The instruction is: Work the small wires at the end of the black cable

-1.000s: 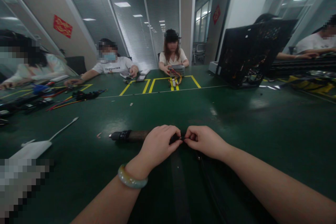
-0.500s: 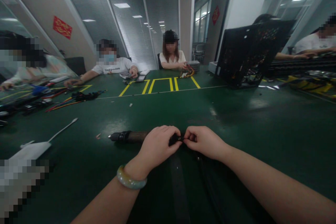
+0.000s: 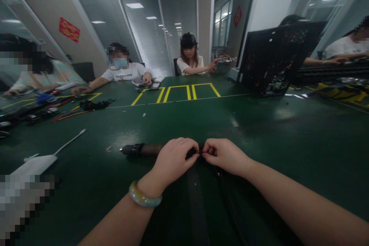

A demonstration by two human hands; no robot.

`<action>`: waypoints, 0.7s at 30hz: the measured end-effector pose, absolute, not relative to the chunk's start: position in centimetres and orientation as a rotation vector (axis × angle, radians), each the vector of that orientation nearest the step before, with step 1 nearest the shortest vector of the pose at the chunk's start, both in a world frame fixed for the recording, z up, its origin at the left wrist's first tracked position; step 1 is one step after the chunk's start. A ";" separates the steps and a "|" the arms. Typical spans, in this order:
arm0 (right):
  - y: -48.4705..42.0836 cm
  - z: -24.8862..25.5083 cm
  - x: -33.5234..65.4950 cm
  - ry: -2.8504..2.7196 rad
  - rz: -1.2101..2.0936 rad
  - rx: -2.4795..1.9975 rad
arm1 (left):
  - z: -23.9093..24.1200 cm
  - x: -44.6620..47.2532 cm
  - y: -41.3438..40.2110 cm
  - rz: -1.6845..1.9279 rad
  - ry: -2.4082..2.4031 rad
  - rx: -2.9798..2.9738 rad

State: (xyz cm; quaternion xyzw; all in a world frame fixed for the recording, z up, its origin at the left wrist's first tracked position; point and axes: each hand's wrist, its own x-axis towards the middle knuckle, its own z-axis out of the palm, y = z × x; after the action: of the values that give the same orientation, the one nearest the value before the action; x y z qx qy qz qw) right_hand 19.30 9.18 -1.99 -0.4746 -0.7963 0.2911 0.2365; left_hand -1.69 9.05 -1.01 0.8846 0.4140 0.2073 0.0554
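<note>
An electric screwdriver (image 3: 148, 150), with a black nose and a brownish barrel, lies on its side on the green table, its tip pointing left. My left hand (image 3: 174, 159) is closed over its rear end and hides most of that part. Just right of it, my right hand (image 3: 226, 155) pinches at a tiny dark piece by the screwdriver's tail, too small to make out. The two sets of fingertips almost meet. A black cable (image 3: 227, 196) with a shiny spot near its top runs from under my right hand toward the table's front edge.
A white device with a cable (image 3: 39, 163) lies at the left. Beyond it are bundled wires (image 3: 95, 104). Yellow tape outlines (image 3: 188, 92) mark the far side. A black computer case (image 3: 271, 65) stands at the back right. Several co-workers sit around the table.
My hands stay in nearly the same place, fingertips still together at the screwdriver's tail. Across the table, a co-worker's hands have moved to the right with the coloured wires.
</note>
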 end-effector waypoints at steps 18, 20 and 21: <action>9.2 -1.7 19.3 -2.212 0.880 -1.343 | -0.6 -1.7 8.7 0.633 1.272 2.697; 9.2 -1.7 19.2 -2.213 0.888 -1.345 | -0.6 -1.7 8.7 0.635 1.260 2.694; 9.2 -1.7 19.2 -2.215 0.891 -1.345 | -0.6 -1.7 8.7 0.638 1.254 2.696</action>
State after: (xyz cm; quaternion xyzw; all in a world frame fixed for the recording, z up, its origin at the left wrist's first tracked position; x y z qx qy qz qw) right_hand 19.25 9.21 -1.67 -0.4808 -0.7922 0.3186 0.1993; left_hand -1.75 8.70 -0.61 0.8854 0.4118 0.2096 0.0504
